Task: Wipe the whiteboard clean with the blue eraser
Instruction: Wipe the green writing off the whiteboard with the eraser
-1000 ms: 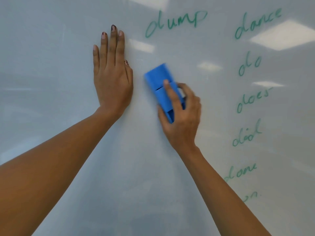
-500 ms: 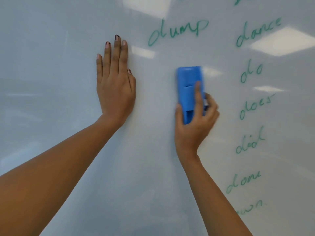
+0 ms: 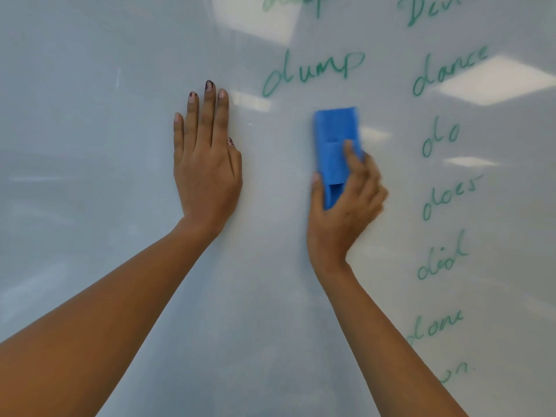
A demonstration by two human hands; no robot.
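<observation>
With the right hand (image 3: 343, 206) gripping the blue eraser (image 3: 336, 145) mid-frame on the whiteboard (image 3: 90, 115), just below "dump" (image 3: 313, 72), and the left hand (image 3: 207, 164) flat, fingers straight, a loose-ish hold could probably smear green ink or skip the right-side words.

One wide head-worn view faces the whiteboard (image 3: 90, 115) squarely, so near that the board fills the whole frame. Both forearms rise from the lower edge, with the left hand (image 3: 207, 164) left of centre and the right hand (image 3: 343, 212) right of centre.
</observation>
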